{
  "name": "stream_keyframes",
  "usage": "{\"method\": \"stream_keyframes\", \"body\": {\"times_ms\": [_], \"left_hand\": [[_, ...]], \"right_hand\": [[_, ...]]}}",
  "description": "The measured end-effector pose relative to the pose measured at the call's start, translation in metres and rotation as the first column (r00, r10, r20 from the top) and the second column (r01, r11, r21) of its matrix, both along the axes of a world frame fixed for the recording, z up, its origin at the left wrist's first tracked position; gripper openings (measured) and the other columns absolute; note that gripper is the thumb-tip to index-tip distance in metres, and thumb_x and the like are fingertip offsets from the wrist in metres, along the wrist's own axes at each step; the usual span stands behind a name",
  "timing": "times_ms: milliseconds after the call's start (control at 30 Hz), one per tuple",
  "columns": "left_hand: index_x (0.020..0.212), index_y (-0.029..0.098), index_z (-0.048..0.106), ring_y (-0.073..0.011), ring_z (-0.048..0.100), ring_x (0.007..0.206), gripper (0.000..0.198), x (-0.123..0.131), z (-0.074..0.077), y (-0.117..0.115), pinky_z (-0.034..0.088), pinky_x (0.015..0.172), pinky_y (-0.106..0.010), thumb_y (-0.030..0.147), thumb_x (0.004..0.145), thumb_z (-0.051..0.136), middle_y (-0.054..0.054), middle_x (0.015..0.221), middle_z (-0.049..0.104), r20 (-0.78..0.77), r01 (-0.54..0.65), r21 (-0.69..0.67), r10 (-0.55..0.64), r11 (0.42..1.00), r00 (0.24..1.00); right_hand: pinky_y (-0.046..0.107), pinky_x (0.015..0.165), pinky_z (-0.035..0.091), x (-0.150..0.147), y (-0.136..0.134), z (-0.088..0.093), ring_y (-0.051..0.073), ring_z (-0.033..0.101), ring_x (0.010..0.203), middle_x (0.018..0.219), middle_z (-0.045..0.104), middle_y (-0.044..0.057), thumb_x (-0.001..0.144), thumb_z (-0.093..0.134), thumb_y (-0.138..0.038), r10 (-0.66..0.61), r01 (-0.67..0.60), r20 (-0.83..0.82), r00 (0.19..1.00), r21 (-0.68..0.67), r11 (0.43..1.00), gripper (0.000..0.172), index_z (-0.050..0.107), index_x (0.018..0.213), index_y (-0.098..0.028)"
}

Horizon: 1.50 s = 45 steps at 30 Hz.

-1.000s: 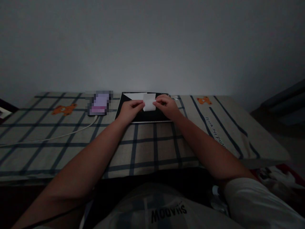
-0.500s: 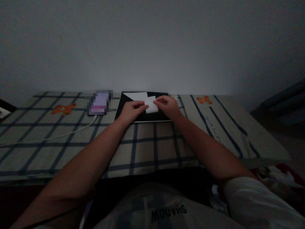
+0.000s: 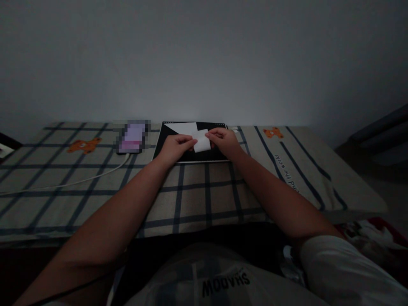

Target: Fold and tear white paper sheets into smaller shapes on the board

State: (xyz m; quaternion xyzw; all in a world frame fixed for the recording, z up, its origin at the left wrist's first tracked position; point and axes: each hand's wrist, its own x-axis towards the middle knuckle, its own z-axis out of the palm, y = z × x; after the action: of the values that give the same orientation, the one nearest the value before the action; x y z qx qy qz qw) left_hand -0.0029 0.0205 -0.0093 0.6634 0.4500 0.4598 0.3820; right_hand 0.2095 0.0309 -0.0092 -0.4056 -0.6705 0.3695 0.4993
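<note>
Between my two hands is a small piece of white paper (image 3: 202, 142), held above a black notebook (image 3: 165, 140). My left hand (image 3: 176, 147) pinches the paper's left edge between thumb and fingers. On the opposite edge, my right hand (image 3: 224, 140) grips it the same way. The notebook lies near the wall, with a white triangular shape (image 3: 182, 127) on its upper left part. Its pale lower edge shows below my hands.
A checked cloth (image 3: 194, 191) covers the table. To the left lies a phone (image 3: 132, 138) with a white cable (image 3: 95, 176) plugged in. The grey wall (image 3: 204, 59) rises directly behind the table. Dark items are at the far right.
The white paper has tilted slightly between my fingers. Both hands stay in nearly the same place, still holding it.
</note>
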Motion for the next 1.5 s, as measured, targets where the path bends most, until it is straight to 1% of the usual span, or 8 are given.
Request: {"method": "stream_keyframes", "body": {"times_ms": [133, 433, 633, 933, 1133, 1233, 1367, 1500], "left_hand": [[0.073, 0.017, 0.078, -0.0148, 0.06, 0.064, 0.037, 0.0002, -0.0027, 0.0017, 0.046, 0.063, -0.026, 0.054, 0.069, 0.08, -0.003, 0.067, 0.071, 0.024, 0.002, -0.016, -0.001, 1.0, 1.0], [0.068, 0.017, 0.076, -0.0126, 0.057, 0.061, 0.034, 0.0015, 0.003, -0.0037, 0.043, 0.062, -0.025, 0.05, 0.071, 0.08, -0.001, 0.064, 0.069, 0.031, 0.016, -0.039, -0.015, 0.999, 0.999], [0.071, 0.017, 0.077, -0.0121, 0.058, 0.062, 0.03, 0.0019, 0.0001, -0.0014, 0.043, 0.064, -0.024, 0.047, 0.071, 0.08, -0.001, 0.066, 0.07, 0.062, 0.035, -0.038, -0.032, 0.999, 0.998], [0.068, 0.016, 0.076, -0.013, 0.058, 0.062, 0.036, 0.0013, 0.0026, -0.0027, 0.044, 0.063, -0.025, 0.052, 0.07, 0.08, -0.002, 0.064, 0.069, 0.018, 0.019, -0.04, -0.018, 0.999, 1.0], [0.068, 0.017, 0.075, -0.0139, 0.059, 0.062, 0.036, 0.0016, -0.0009, -0.001, 0.045, 0.062, -0.026, 0.053, 0.069, 0.08, -0.002, 0.065, 0.07, 0.017, 0.017, -0.045, -0.016, 0.999, 1.0], [0.074, 0.017, 0.078, -0.0156, 0.063, 0.066, 0.036, 0.0013, -0.0027, 0.0006, 0.048, 0.066, -0.028, 0.052, 0.067, 0.083, -0.003, 0.07, 0.072, 0.026, -0.016, -0.035, 0.017, 0.999, 1.0], [0.091, 0.017, 0.081, -0.02, 0.069, 0.081, 0.044, -0.0001, -0.0014, 0.0019, 0.053, 0.079, -0.032, 0.052, 0.065, 0.085, -0.007, 0.088, 0.078, 0.066, -0.051, 0.005, 0.05, 0.999, 0.997], [0.087, 0.018, 0.082, -0.0226, 0.07, 0.086, 0.036, -0.0009, 0.0027, -0.0006, 0.054, 0.084, -0.034, 0.048, 0.067, 0.084, -0.008, 0.089, 0.079, 0.059, -0.062, -0.007, 0.062, 0.998, 0.996]], "right_hand": [[0.026, 0.056, 0.042, 0.0005, -0.0028, 0.0031, 0.011, 0.054, 0.058, 0.068, 0.065, -0.001, 0.082, 0.069, -0.047, -0.018, 0.018, 0.036, 0.999, -0.005, 1.0, 0.029, 0.07, 0.085, -0.018], [0.026, 0.054, 0.038, 0.0, -0.0086, 0.0098, 0.012, 0.051, 0.054, 0.058, 0.057, -0.003, 0.084, 0.066, -0.05, -0.051, 0.052, 0.097, 0.994, -0.008, 0.999, 0.032, 0.069, 0.082, -0.018], [0.026, 0.055, 0.038, 0.0008, -0.0078, 0.008, 0.012, 0.05, 0.055, 0.058, 0.056, -0.003, 0.086, 0.063, -0.052, -0.066, 0.066, 0.128, 0.99, 0.004, 0.998, 0.036, 0.068, 0.079, -0.018], [0.027, 0.056, 0.037, 0.0012, -0.0065, 0.005, 0.012, 0.049, 0.056, 0.059, 0.056, -0.003, 0.086, 0.063, -0.052, -0.061, 0.059, 0.142, 0.988, 0.017, 0.998, 0.035, 0.07, 0.082, -0.018], [0.028, 0.058, 0.038, 0.0022, -0.0036, 0.0006, 0.013, 0.051, 0.057, 0.059, 0.057, -0.003, 0.087, 0.063, -0.049, -0.045, 0.043, 0.13, 0.991, 0.02, 0.999, 0.031, 0.07, 0.083, -0.018], [0.028, 0.058, 0.039, 0.0025, -0.0037, 0.0012, 0.014, 0.052, 0.058, 0.061, 0.059, -0.002, 0.086, 0.064, -0.047, -0.029, 0.028, 0.13, 0.991, 0.011, 1.0, 0.03, 0.07, 0.082, -0.019], [0.028, 0.06, 0.041, 0.0017, -0.0068, 0.0052, 0.015, 0.055, 0.063, 0.068, 0.065, 0.0, 0.085, 0.065, -0.045, 0.003, -0.006, 0.138, 0.99, 0.02, 1.0, 0.028, 0.071, 0.082, -0.018], [0.029, 0.066, 0.044, -0.0004, -0.0105, 0.0081, 0.017, 0.06, 0.072, 0.078, 0.071, 0.003, 0.084, 0.067, -0.044, 0.022, -0.039, 0.21, 0.978, 0.079, 0.996, 0.026, 0.072, 0.08, -0.018]]}}
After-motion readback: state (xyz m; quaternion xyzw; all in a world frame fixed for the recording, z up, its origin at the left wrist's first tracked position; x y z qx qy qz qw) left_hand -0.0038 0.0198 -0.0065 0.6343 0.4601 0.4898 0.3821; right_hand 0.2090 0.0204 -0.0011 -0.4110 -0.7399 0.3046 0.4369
